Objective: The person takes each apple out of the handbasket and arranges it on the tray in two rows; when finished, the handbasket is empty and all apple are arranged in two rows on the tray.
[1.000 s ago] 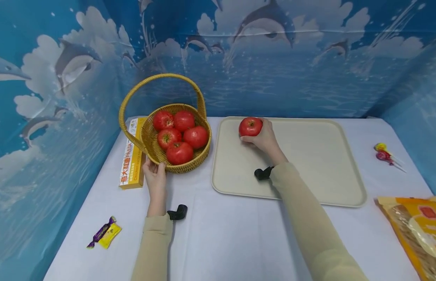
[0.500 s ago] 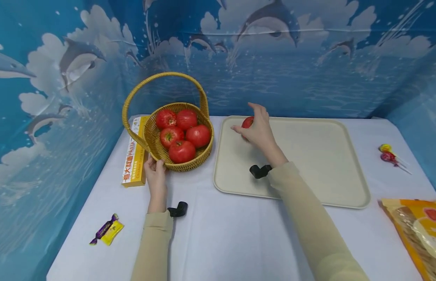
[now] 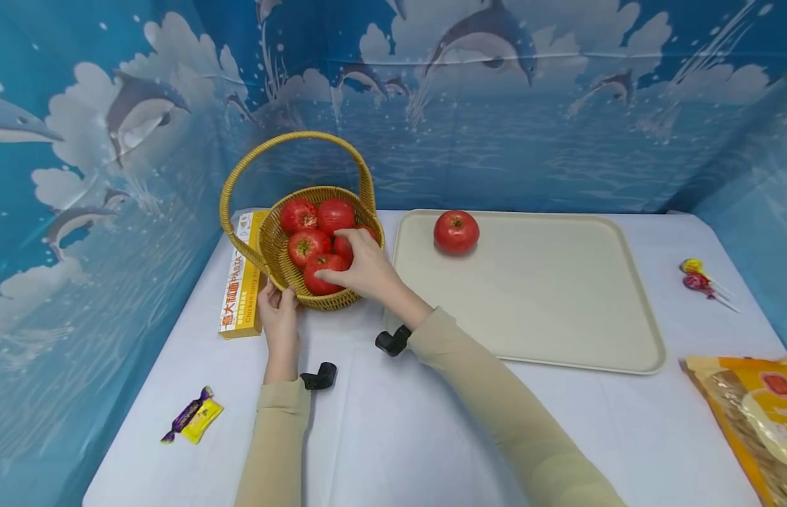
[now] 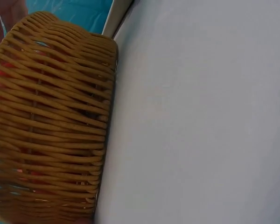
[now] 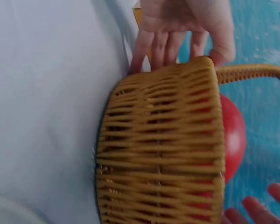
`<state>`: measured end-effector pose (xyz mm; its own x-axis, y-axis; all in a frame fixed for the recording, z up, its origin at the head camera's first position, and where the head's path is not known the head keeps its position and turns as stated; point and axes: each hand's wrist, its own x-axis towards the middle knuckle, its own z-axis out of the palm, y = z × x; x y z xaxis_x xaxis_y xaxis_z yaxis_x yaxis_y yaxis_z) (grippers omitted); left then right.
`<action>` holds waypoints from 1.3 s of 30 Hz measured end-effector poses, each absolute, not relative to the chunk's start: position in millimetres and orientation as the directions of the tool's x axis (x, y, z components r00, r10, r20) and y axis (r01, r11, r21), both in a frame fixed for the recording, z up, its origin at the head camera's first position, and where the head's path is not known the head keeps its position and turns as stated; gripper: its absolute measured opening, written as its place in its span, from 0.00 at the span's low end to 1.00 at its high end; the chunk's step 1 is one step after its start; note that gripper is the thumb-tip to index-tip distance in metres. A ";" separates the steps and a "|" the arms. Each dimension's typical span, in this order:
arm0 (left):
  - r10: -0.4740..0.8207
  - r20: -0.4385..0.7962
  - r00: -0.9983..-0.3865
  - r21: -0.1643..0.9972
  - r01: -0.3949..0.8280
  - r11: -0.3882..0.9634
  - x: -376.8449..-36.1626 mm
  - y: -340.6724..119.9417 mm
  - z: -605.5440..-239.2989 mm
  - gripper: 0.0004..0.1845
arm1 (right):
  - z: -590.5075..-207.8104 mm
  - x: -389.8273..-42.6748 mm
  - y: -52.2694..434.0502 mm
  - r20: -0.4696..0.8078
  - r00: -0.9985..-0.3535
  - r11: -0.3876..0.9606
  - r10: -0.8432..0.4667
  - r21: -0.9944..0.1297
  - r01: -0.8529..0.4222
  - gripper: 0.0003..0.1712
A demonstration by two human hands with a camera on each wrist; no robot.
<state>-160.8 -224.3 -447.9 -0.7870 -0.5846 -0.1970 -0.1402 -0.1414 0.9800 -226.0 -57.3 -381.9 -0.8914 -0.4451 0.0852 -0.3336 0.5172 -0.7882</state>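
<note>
A yellow-brown wicker basket (image 3: 332, 303) with a tall handle holds several red apples (image 3: 308, 246). My left hand (image 3: 280, 327) grips its near left side, thumb at the rim and fingers against the outer wall, as the right wrist view shows. Over the basket's right side reaches my right hand (image 3: 374, 271), thumb and fingers spread around the front apples without a closed grasp. In the right wrist view some of its fingertips (image 5: 259, 210) show beyond the rim. Another red apple (image 3: 456, 232) sits at the back left of a beige tray (image 3: 545, 296).
Left of the basket lies a yellow-and-white pasta box (image 3: 242, 296). Two wrapped candies (image 3: 193, 415) are at the front left. Lollipops (image 3: 697, 278) lie right of the tray, and an orange food bag (image 3: 748, 408) at the right edge. A dolphin-print curtain (image 3: 526, 148) stands behind.
My right hand has let go of the apple on the tray and moved left over the basket. My left hand stays at the basket's side.
</note>
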 end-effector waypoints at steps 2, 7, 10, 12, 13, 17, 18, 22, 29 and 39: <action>-0.581 -0.185 -0.792 0.982 -0.132 -0.132 -160.8 -222.8 -448.0 0.30 | -386.2 -224.3 -66.5 0.057 -0.892 0.578 -0.448 -0.743 -0.337 0.47; -0.578 -0.178 -0.796 0.984 -0.132 -0.121 -161.1 -220.1 -448.3 0.30 | -394.1 -219.9 -81.5 0.034 -0.903 0.730 -0.429 -0.576 -0.368 0.47; -0.581 -0.180 -0.794 0.983 -0.133 -0.123 -161.3 -219.0 -448.7 0.29 | -395.9 -215.8 -87.6 0.036 -0.904 0.793 -0.427 -0.464 -0.394 0.48; -0.580 -0.180 -0.794 0.983 -0.130 -0.127 -161.2 -218.2 -449.0 0.29 | -396.4 -214.2 -91.0 0.040 -0.903 0.810 -0.428 -0.426 -0.403 0.48; -0.581 -0.180 -0.794 0.983 -0.129 -0.127 -161.2 -217.9 -449.1 0.29 | -396.3 -214.0 -92.5 0.040 -0.903 0.812 -0.428 -0.422 -0.404 0.47; -0.585 -0.178 -0.792 0.984 -0.130 -0.123 -160.2 -217.7 -449.2 0.30 | -397.1 -215.5 -96.7 0.030 -0.908 0.804 -0.418 -0.453 -0.385 0.46; -0.587 -0.179 -0.790 0.984 -0.136 -0.116 -160.0 -218.1 -449.2 0.30 | -397.8 -216.0 -97.3 0.027 -0.909 0.800 -0.415 -0.465 -0.379 0.46; -0.586 -0.177 -0.790 0.984 -0.152 -0.093 -159.3 -219.9 -448.8 0.30 | -400.4 -216.1 -97.4 0.050 -0.914 0.767 -0.403 -0.526 -0.367 0.46; -0.583 -0.167 -0.795 0.986 -0.136 -0.097 -160.6 -222.9 -449.5 0.30 | -397.3 -217.9 -82.9 0.113 -0.918 0.587 -0.380 -0.737 -0.335 0.48; -0.582 -0.181 -0.793 0.983 -0.165 -0.080 -160.6 -224.5 -448.6 0.31 | -367.7 -237.7 14.7 0.163 -0.970 0.439 -0.183 -0.869 -0.229 0.54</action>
<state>-160.6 -224.5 -448.6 -0.7927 -0.5823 -0.1805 -0.1649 -0.0802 0.9830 -237.7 14.7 -367.7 -0.9695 -0.1827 0.1631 -0.2288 0.4386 -0.8690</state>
